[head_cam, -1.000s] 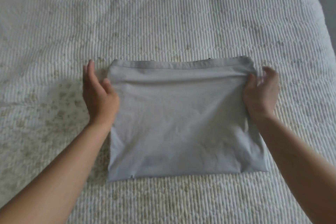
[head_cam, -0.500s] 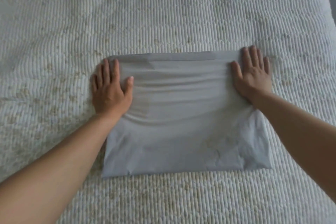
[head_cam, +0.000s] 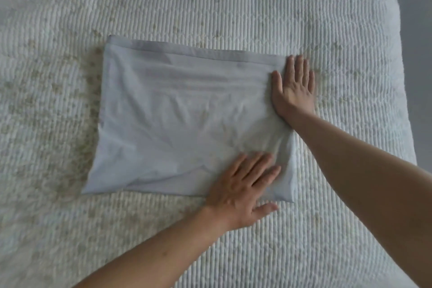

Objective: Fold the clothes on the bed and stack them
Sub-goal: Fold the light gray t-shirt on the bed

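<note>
A pale grey garment (head_cam: 177,114) lies folded into a flat rectangle on the bed, slightly wrinkled near its middle. My right hand (head_cam: 293,90) lies flat, fingers straight, pressing the garment's far right corner. My left hand (head_cam: 243,187) rests flat with spread fingers on the near right corner, its thumb on the bedcover just past the garment's near edge. Neither hand grips the cloth.
The bed is covered by a white ribbed bedcover (head_cam: 210,2) that fills almost the whole view. Its right edge (head_cam: 404,77) curves down at the far right, with a grey floor or wall beyond.
My left hand has slid from the garment's far left corner across to its near right corner. My right hand stays pressed on the far right corner. The view has shifted left.
</note>
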